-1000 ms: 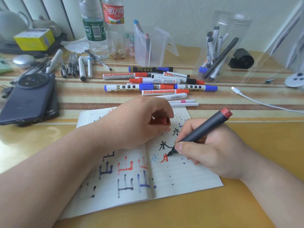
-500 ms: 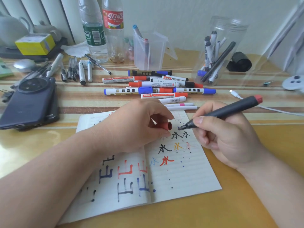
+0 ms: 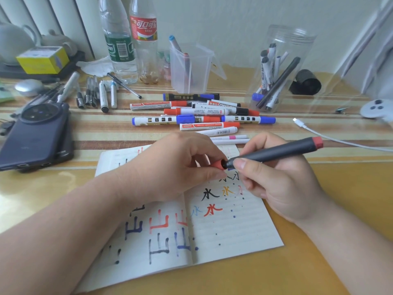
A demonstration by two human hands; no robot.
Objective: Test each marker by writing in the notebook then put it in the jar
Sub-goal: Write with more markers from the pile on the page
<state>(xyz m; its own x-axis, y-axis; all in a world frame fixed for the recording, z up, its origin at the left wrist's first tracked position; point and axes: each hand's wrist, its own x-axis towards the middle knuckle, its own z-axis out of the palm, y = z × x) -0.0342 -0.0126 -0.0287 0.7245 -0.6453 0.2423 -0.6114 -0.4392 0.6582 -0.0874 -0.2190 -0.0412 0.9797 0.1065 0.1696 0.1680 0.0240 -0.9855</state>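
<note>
Left hand [image 3: 176, 167] pinches a smooth red cap [image 3: 217, 164] between thumb and fingertips. Right hand [image 3: 276, 184], fingers curled, grips a matte grey cylindrical marker [image 3: 276, 151]; its tip meets the cap's mouth above the lined notebook [image 3: 234, 231], near the front edge of the glossy yellow table [image 3: 340, 209]. Clear plastic jar [image 3: 280, 69] stands toward the far right corner.

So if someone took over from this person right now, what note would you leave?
Left hand pinches the red cap; right hand grips the dark grey marker, its tip at the cap's mouth, above the notebook.
Jar at back right holds several markers.
Done: test characters on the page.
Left: close the cap, drop this marker in the jar, then test the marker pile behind the notebook.
</note>
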